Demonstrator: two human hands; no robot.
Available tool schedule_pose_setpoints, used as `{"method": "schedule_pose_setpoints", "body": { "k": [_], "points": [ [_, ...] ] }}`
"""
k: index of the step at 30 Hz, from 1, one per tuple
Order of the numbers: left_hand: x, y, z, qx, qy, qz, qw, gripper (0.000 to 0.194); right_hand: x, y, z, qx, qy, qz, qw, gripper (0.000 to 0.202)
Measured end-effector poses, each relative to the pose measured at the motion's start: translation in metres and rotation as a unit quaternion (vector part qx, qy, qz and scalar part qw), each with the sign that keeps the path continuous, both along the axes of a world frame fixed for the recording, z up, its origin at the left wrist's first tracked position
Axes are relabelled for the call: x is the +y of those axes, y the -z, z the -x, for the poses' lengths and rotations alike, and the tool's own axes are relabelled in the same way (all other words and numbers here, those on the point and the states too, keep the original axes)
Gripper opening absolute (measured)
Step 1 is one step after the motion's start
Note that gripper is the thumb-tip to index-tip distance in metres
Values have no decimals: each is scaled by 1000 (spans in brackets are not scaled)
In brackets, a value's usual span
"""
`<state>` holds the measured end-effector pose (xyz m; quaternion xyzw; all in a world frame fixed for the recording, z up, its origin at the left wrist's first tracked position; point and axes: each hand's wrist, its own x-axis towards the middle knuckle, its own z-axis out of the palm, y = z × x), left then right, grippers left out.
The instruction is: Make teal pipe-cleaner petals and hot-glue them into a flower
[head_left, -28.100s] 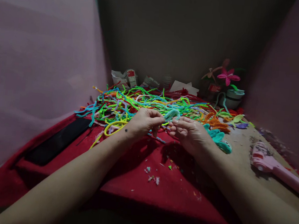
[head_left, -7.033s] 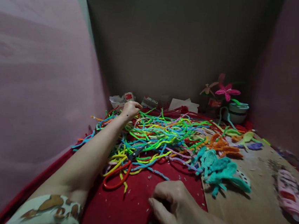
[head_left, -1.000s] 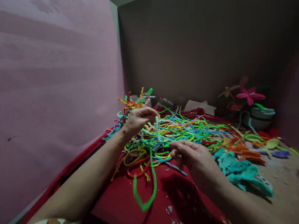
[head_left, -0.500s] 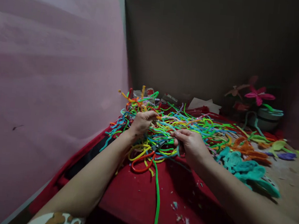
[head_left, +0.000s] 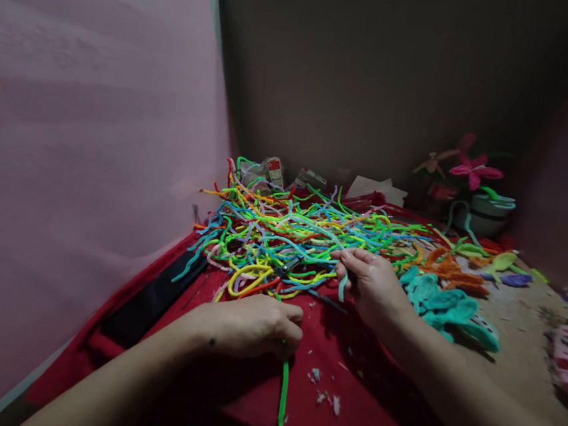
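My left hand [head_left: 255, 327] is closed, its curled fingers at a bright green pipe cleaner [head_left: 282, 400] that runs down toward me over the red cloth; the fingertips are partly hidden. Just beyond it lie scissors [head_left: 289, 267] with dark blades, their red-orange handles partly covered by the hand. My right hand [head_left: 373, 278] pinches a pale teal pipe cleaner [head_left: 342, 289], whose short end hangs below the fingers. Both hands are at the near side of a tangled heap of many-coloured pipe cleaners [head_left: 273, 225].
Teal fuzzy petals [head_left: 436, 301] and orange ones [head_left: 452, 273] lie right of my right hand. A pot [head_left: 489, 216] with a pink flower [head_left: 476, 171] stands behind. A black flat object [head_left: 147, 304] is at left by the pink wall. Scraps dot the red cloth [head_left: 365, 408].
My left hand has come back from the heap toward me, down to the green pipe cleaner and scissors handles. My right hand still pinches the teal pipe cleaner. The view has shifted slightly right.
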<state>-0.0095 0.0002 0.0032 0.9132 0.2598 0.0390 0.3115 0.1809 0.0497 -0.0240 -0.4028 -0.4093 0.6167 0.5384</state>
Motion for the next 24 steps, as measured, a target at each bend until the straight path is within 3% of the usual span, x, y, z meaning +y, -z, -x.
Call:
{"method": "schedule_pose_setpoints", "body": {
  "k": [3, 5, 8, 10, 11, 13, 15, 17, 18, 21, 24],
  "points": [
    [8, -23, 2, -36, -34, -27, 998, 24, -5, -2, -5, 10, 1, -5, 1000, 23],
    [25, -46, 9, -94, -110, -75, 987, 23, -7, -3, -9, 13, 5, -18, 1000, 24],
    [71, -70, 28, -179, -240, -140, 944, 18, -10, -4, -15, 17, 15, -37, 999, 25],
    [102, -76, 40, -229, -362, -189, 884, 23, -13, -5, -17, 15, 24, -52, 998, 25],
    [113, -76, 42, -277, -422, -204, 839, 25, -14, -5, -18, 11, 29, -58, 998, 25],
    [121, -70, 36, -306, -441, -207, 818, 26, -16, -5, -18, 2, 38, -65, 997, 26],
    [110, -57, 15, -322, -424, -108, 840, 21, -18, -7, -18, -6, 39, -68, 997, 27],
    [89, -40, -14, -277, -353, 76, 890, 7, -21, -8, -17, -11, 29, -68, 997, 25],
    [79, -31, -29, -282, -308, 154, 895, 13, -22, -9, -16, -14, 22, -67, 997, 24],
    [60, -12, -62, -391, -292, 242, 839, 21, -25, -10, -16, -31, -6, -64, 997, 23],
    [59, -5, -71, -427, -315, 263, 806, 22, -25, -7, -15, -8, -48, -70, 996, 17]
  ]
}}
